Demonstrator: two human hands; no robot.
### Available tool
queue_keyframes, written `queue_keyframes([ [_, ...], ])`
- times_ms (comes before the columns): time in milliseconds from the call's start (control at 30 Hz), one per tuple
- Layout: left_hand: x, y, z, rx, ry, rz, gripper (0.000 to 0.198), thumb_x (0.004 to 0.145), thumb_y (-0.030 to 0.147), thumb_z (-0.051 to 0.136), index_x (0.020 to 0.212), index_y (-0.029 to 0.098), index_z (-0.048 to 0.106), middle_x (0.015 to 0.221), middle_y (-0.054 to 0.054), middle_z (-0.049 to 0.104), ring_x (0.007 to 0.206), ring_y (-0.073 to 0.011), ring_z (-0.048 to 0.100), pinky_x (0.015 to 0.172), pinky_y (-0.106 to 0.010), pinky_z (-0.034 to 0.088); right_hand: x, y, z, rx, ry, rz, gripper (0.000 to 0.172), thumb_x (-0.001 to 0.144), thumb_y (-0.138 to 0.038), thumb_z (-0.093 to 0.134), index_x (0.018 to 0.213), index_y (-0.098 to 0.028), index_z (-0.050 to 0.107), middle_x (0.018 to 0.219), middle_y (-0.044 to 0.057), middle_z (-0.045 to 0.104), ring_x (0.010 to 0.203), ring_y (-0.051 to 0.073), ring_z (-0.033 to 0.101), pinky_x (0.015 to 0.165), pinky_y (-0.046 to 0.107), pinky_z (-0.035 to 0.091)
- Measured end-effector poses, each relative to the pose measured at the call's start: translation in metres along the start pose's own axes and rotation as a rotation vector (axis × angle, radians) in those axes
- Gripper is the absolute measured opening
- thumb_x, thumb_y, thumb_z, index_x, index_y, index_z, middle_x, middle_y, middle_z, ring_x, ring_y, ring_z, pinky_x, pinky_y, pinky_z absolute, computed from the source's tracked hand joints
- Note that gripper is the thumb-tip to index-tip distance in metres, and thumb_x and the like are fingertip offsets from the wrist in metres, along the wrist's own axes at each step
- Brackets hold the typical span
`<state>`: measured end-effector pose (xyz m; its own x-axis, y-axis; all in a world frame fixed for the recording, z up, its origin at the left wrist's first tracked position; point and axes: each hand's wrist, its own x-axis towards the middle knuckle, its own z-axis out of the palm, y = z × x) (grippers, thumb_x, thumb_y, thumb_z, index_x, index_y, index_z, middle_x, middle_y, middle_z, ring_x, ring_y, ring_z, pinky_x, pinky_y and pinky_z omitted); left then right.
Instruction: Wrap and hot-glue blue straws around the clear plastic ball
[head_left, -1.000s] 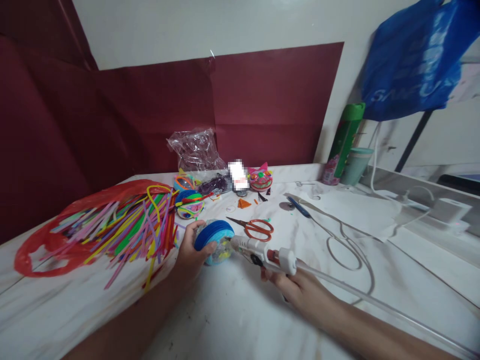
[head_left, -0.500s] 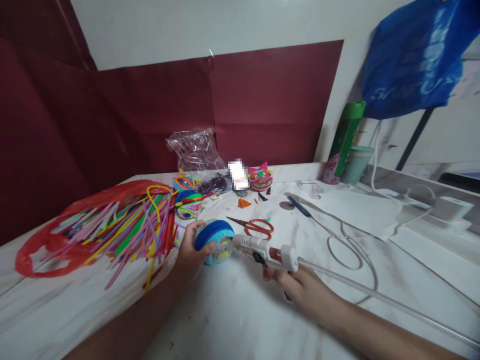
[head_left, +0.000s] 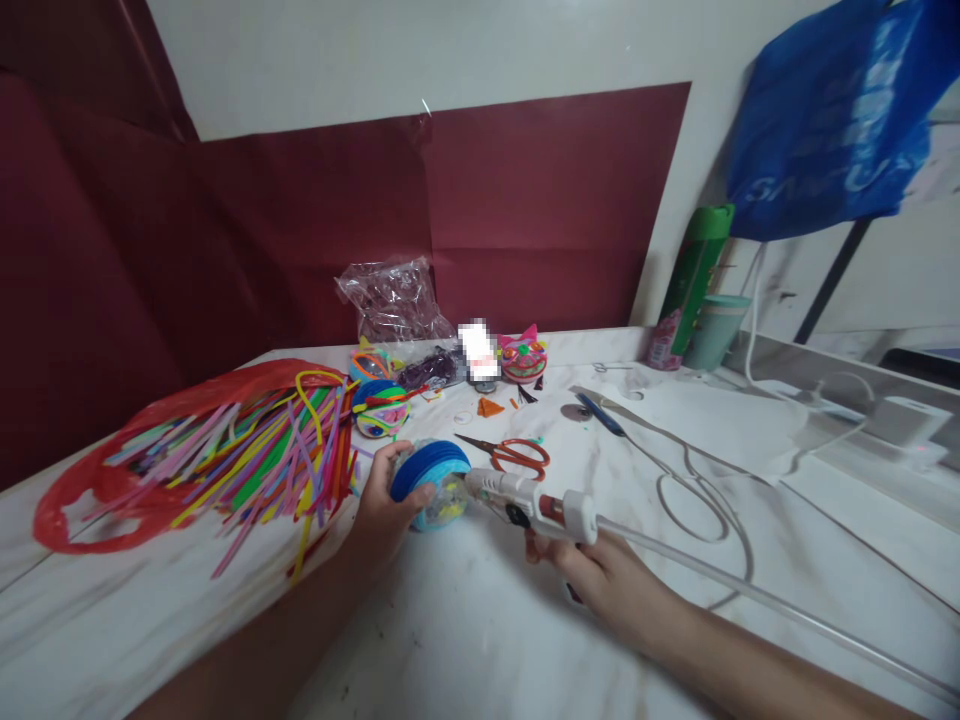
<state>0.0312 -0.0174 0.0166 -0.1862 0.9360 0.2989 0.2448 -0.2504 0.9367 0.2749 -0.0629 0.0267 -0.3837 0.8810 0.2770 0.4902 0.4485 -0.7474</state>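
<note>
My left hand (head_left: pixel 388 505) is closed around a clear ball (head_left: pixel 448 500) wrapped in dark and light blue pipe cleaners. Its thumb presses on the side facing me. In my right hand (head_left: pixel 574 560) is a white hot glue gun (head_left: pixel 517 500), with a long clear glue stick (head_left: pixel 690 555) running out of its back. The gun's nozzle meets or nearly meets the ball's right side; whether it touches I cannot tell. Just behind the gun lie orange-handled scissors (head_left: pixel 517 457), blades pointing left.
Left, a red plastic bag (head_left: pixel 67 510) bears many coloured pipe cleaners (head_left: pixel 247 450). Decorated balls stand behind: a blue-green one (head_left: pixel 382 410) and a pink one with ears (head_left: pixel 525 357). A blue-handled tool (head_left: pixel 600 413) with a cord, a spray can (head_left: pixel 690 285) and a cup (head_left: pixel 716 335) are right.
Both hands, the ball and the glue gun keep almost the same position. The whole view has shifted very slightly.
</note>
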Motion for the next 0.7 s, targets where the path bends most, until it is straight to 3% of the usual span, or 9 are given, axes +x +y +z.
queue_keyframes([
  [400,0.0012,-0.0052,-0.0014,0.002,-0.008,-0.016,0.055,0.064,0.034,0.067,0.114,0.021,0.047,0.097,-0.002,0.056,0.082,-0.0189,0.057,0.07,-0.031,0.047,0.0,-0.0044,0.0001,-0.004,-0.011,0.0,0.028,0.084,-0.033,0.034,0.072,-0.021,0.056,0.069,0.002,0.057,0.071,0.018,0.056,0.062,0.026,0.048],
  [700,-0.0001,0.0012,0.0003,-0.014,0.012,-0.016,0.054,0.061,0.034,0.067,0.109,0.021,0.048,0.099,-0.003,0.057,0.089,-0.0215,0.058,0.075,-0.033,0.047,-0.0003,0.0031,0.0004,-0.006,-0.015,0.021,0.029,0.085,-0.033,0.033,0.073,-0.021,0.056,0.072,0.002,0.059,0.067,0.016,0.054,0.061,0.025,0.046],
])
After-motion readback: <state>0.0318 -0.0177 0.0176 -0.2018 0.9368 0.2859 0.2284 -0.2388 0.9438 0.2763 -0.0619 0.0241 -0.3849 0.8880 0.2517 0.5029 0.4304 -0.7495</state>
